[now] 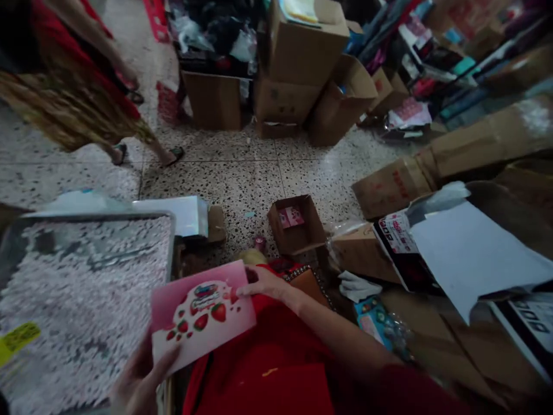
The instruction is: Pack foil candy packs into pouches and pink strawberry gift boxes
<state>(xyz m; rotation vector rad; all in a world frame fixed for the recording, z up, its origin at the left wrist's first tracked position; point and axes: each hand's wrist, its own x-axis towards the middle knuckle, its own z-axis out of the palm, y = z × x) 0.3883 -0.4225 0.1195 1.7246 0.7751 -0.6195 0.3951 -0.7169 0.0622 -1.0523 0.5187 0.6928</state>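
Observation:
A flat pink-and-white strawberry-printed packet (pixel 205 337) is held between both hands above my red-clothed lap; whether it has contents I cannot tell. My left hand (pixel 144 369) grips its lower left corner, thumb on the printed face. At the upper right edge, my right hand (pixel 263 283) pinches it, with the other fingers behind. Close by on the left, a large metal-rimmed tray (pixel 173 230) holds a mass of small pale pink pieces. A small open carton (pixel 305 245) on the floor ahead contains pink printed packets (pixel 291 217).
A yellow label (pixel 19 343) lies at the tray's left. Stacked cartons (pixel 298 63) stand across the speckled floor (pixel 207 178). On the right are long cardboard boxes (pixel 389 187) and a white sheet (pixel 479 248). A person in a patterned skirt (pixel 73 112) stands far left.

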